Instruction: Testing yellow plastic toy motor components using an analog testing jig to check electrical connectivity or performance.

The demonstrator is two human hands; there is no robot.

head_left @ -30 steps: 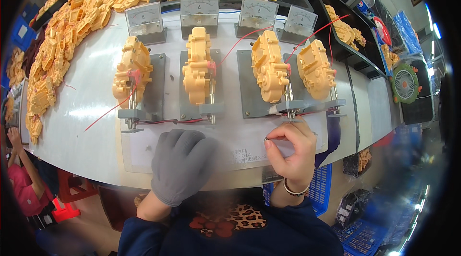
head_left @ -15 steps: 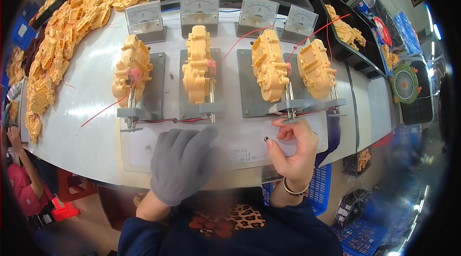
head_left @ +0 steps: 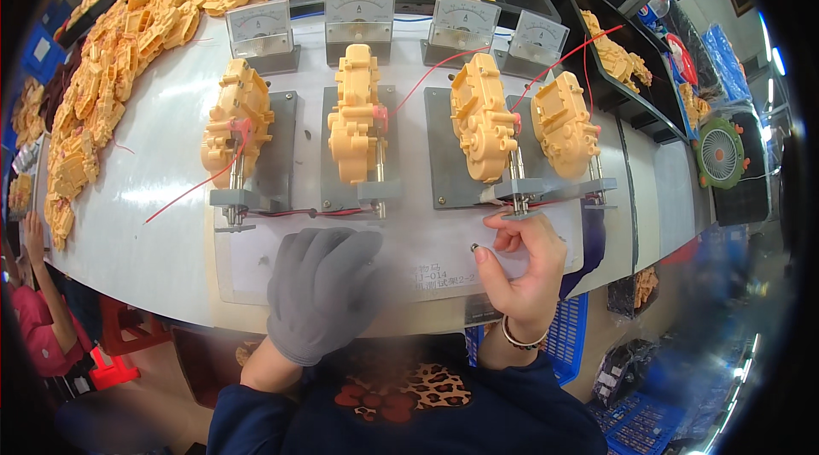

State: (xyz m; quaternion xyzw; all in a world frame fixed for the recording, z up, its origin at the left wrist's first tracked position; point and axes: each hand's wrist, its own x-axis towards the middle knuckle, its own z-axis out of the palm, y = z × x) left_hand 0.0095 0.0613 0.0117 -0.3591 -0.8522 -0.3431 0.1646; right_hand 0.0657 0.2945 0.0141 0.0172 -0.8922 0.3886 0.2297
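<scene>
My left hand (head_left: 322, 295), in a grey glove, hovers or rests palm down over the white printed sheet (head_left: 247, 272), its fingers loosely bent. Whatever lies under its palm is hidden. My bare right hand (head_left: 531, 272) is at the third test stand (head_left: 446, 161) from the left, index finger near the lower end of its metal probe lever (head_left: 517, 186). Its thumb stands apart from the fingers, with a small dark round metal bit (head_left: 474, 248) at the tip. Yellow gearbox housings (head_left: 480, 118) sit upright on several such stands, another being the left one (head_left: 235, 122).
Analog meters (head_left: 360, 16) stand in a row behind the stands. A heap of yellow housings (head_left: 107, 101) covers the table's left side. Black trays (head_left: 601, 71) hold more at the back and right. Thin red wires (head_left: 183, 201) stick out. A co-worker's arm (head_left: 47, 284) shows far left.
The view has shifted slightly. My left fingers are bent a little more; my right hand has stayed in place. At far left the co-worker's arm has moved.
</scene>
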